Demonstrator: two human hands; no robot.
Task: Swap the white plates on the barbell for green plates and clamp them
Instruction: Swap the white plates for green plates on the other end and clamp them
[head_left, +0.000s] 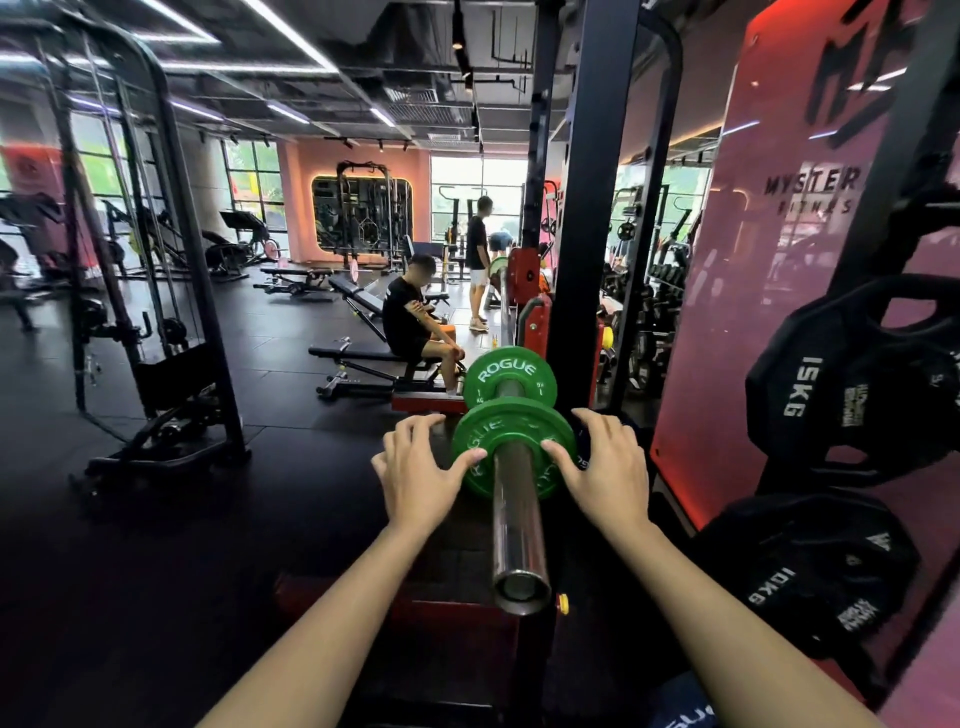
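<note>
near green plate (511, 449) on barbell sleeve (517, 525), far green plate (509, 382) just behind | left hand (415, 467) and right hand (605, 462): fingers spread, thumbs pressing near plate's face

Two green plates (511, 452) with raised lettering sit on a shiny chrome bar (517, 525); black plates (852, 384) carry white numbers.

A commercial gym is showing here. Weight benches (332, 283) and cable machines (156, 312) are standing around; 15KG plates (852, 384) are hanging nearby.
</note>
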